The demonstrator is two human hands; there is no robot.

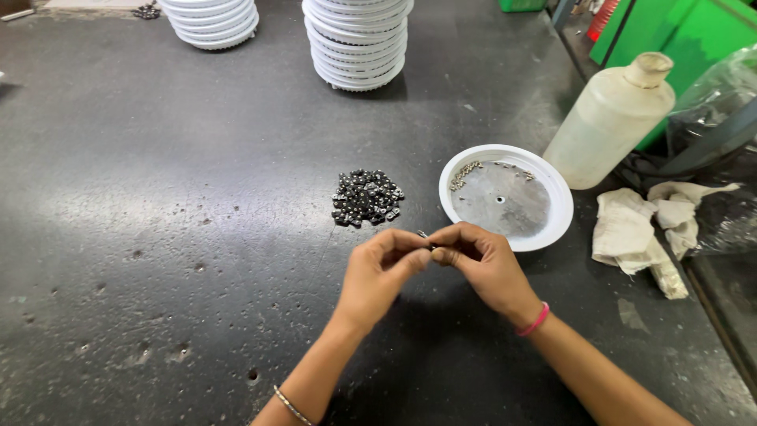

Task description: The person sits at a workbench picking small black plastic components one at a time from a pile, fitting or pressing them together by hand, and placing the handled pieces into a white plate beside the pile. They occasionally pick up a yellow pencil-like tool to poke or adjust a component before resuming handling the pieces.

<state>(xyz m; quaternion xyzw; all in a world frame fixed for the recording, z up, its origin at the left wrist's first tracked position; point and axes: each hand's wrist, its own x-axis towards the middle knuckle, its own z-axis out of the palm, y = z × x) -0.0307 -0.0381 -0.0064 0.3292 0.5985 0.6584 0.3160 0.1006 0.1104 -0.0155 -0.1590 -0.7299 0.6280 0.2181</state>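
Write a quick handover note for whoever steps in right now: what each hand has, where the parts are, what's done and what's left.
Left hand and right hand meet fingertip to fingertip, pinching a tiny dark metal part between them above the table.
Pile of small dark parts lies just beyond the hands.
White dish to the right holds a few small silvery pieces at its far-left rim; otherwise nearly bare.
Done: few pieces in the dish. Left: most of the pile.
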